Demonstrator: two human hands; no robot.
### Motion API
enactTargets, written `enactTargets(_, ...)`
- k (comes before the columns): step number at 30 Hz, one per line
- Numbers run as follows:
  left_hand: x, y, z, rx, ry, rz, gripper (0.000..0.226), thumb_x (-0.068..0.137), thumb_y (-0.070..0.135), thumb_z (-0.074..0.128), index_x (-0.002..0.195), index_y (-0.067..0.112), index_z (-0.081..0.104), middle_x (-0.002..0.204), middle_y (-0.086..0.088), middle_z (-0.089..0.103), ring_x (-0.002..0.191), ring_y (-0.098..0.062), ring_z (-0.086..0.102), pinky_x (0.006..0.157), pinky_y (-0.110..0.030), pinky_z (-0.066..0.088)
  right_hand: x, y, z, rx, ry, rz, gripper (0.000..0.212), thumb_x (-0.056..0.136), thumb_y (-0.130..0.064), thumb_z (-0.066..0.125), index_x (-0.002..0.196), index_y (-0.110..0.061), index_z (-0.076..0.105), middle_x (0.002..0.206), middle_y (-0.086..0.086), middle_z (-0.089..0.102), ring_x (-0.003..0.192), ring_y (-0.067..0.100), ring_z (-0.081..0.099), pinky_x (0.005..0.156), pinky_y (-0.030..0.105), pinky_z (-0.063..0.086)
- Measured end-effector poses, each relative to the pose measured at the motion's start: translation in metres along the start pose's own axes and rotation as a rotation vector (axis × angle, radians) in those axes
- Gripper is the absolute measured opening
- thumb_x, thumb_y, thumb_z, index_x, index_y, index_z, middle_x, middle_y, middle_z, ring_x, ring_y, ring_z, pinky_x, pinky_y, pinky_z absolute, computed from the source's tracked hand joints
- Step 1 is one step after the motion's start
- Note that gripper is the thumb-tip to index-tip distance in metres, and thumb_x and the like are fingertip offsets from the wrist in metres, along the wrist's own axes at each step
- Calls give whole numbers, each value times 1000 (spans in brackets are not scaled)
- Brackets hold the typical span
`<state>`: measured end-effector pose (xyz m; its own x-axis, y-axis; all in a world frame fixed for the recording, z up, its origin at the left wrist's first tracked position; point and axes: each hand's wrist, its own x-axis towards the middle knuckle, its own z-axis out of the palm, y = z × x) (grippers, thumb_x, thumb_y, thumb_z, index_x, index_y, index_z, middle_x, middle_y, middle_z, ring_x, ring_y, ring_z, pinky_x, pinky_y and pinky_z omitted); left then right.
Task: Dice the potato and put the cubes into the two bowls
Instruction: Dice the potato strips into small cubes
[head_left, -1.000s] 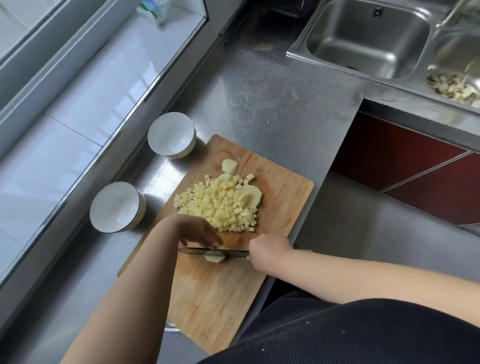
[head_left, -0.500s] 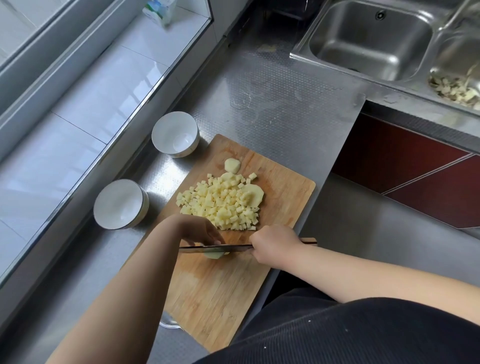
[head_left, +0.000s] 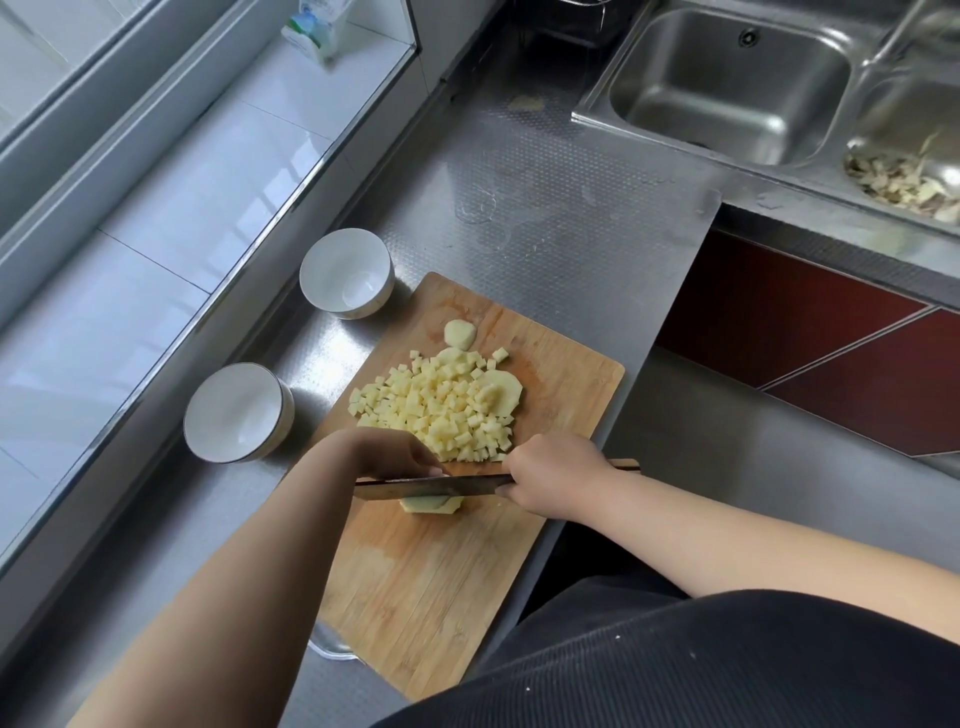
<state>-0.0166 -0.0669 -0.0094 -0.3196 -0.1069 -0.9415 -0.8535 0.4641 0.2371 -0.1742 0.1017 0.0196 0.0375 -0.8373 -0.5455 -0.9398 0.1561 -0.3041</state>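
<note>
A wooden cutting board (head_left: 431, 587) lies on the steel counter. On its far half sits a heap of potato cubes (head_left: 441, 410), with a larger slice (head_left: 496, 392) at its right and a small end piece (head_left: 460, 332) behind it. My right hand (head_left: 558, 475) grips the handle of a cleaver (head_left: 431, 486), whose blade lies across a potato piece (head_left: 431, 504). My left hand (head_left: 387, 457) holds that piece from behind the blade, fingertips partly hidden. Two white bowls (head_left: 347, 280) (head_left: 239, 413) stand empty left of the board.
A double steel sink (head_left: 727, 83) is at the far right, its right basin holding peelings (head_left: 904, 182). The counter edge drops off right of the board. A white tiled ledge runs along the left, with a small carton (head_left: 314, 26) on it.
The cleaver and my right hand have shifted slightly away from me on the board. The camera view has drifted; the heap and bowls stay in place.
</note>
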Motion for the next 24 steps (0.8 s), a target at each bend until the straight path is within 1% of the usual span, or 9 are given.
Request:
enactTargets(3,1,2,0,-20,-33,-34,31,99,34,50,127,30,63,121,7,62,110,-13,55,98,-31,43,0,2,-4,-8,3,-10,34,98,-45,46,100,-16,64,78,1,52,72,24,51,56,30,38)
enactTargets(6,2,5,0,20,-40,-48,32,100,34,48,128,28,62,120,7,61,110,-12,54,93,-27,42,0,8,-9,-29,-25,-27,32,98,-44,47,101,-17,64,81,1,55,72,23,51,54,29,36)
enactTargets(10,5,5,1,-40,-36,-58,31,102,30,45,127,20,61,118,1,62,104,-12,57,86,-23,47,-1,20,-13,-80,-83,-30,34,96,-45,48,98,-16,65,69,-4,46,69,22,52,56,30,41)
enactTargets(14,5,4,1,-182,-37,-83,42,103,38,38,128,11,58,120,-4,61,108,-17,57,91,-27,48,-2,31,-17,-100,-111,-14,33,96,-46,49,100,-17,64,67,-5,44,69,21,51,54,29,39)
enactTargets(16,4,4,0,-291,-39,-101,52,103,46,32,131,9,55,127,-7,57,116,-21,54,96,-31,47,-1,36,-17,-84,-118,-4,32,95,-46,50,97,-16,64,67,-5,46,69,19,51,56,29,41)
enactTargets(18,1,5,-2,-330,-18,-105,63,101,54,24,133,9,54,139,-11,52,128,-24,49,108,-37,39,1,39,-16,-55,-127,9,32,95,-46,52,92,-16,63,67,-5,48,67,18,51,55,29,41)
enactTargets(20,-6,9,-5,-318,22,-83,71,99,58,16,134,9,54,143,-11,49,134,-24,43,116,-41,29,3,39,-15,-20,-123,13,30,94,-46,53,85,-18,58,67,-6,48,66,18,51,53,29,40)
enactTargets(22,-14,15,-8,-319,72,-39,74,98,59,12,136,9,52,144,-9,48,137,-24,39,117,-42,22,6,37,-15,7,-120,13,28,93,-46,54,80,-21,53,66,-6,46,65,17,48,53,28,38)
enactTargets(24,-21,16,-10,-329,152,0,75,95,62,15,139,11,48,144,-7,48,138,-25,38,115,-41,24,10,31,-14,14,-118,7,28,94,-46,54,82,-20,55,66,-6,45,66,17,48,55,29,39)
